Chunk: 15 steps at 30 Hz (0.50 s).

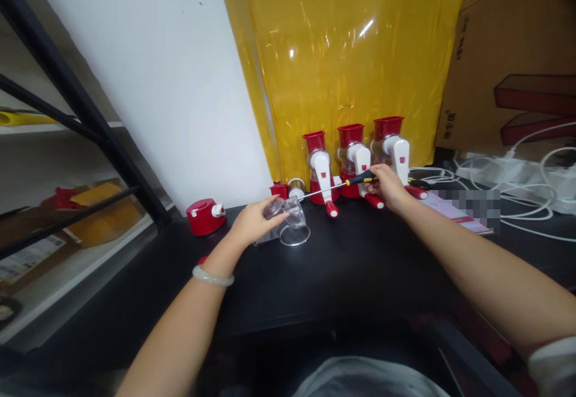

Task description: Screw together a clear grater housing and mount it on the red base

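My left hand (pixel 256 222) grips a clear plastic housing (pixel 294 214) by its left end, low over the black table. In my right hand (pixel 386 186) is a screwdriver (pixel 359 178) with a black and yellow handle. Its long shaft points left, and the tip is at the upper part of the clear housing; whether it touches cannot be made out. Behind the housing are a small red part (pixel 279 190) and a metal drum (pixel 296 188). A red round base (pixel 206 217) with a white knob sits left of my left hand.
Three red and white hand-crank graters (pixel 320 166) stand along the back of the black table (pixel 342 277). White cables and power strips (pixel 483 172) lie at the right, near a printed sheet (pixel 459 212). Cardboard boxes (pixel 517 55) stand behind. A black-framed shelf (pixel 85 109) is at left.
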Motion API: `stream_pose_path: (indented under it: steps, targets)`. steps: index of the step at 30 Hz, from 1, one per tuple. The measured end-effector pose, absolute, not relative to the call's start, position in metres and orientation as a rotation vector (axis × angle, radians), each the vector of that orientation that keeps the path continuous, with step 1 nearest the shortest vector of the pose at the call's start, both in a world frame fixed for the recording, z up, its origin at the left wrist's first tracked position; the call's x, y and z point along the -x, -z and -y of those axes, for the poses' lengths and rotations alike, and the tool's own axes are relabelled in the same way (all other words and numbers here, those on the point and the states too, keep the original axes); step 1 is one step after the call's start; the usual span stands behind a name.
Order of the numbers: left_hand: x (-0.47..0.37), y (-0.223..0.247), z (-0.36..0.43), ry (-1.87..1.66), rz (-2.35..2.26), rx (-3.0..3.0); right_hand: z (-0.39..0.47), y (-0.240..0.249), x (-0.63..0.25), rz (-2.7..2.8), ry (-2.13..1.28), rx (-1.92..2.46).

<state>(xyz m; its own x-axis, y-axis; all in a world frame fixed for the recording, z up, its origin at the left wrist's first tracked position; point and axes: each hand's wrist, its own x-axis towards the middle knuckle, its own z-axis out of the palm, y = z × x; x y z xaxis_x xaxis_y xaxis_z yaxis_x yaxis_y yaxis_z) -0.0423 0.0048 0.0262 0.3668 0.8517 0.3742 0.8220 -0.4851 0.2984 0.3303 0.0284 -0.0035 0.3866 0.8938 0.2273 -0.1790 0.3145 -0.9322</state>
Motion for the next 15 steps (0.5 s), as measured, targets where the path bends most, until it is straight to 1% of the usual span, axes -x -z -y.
stream_pose_path:
  steps: [8, 15]
  targets:
    - [0.0427, -0.0266, -0.0032, -0.745, -1.558, -2.548, -0.0333, 0.0132, -0.3361, 1.058, -0.664, 1.050]
    - [0.0426, -0.0273, -0.0022, -0.757, -1.548, -2.545, -0.0334, 0.0061, -0.3330, 0.901, -0.853, 0.978]
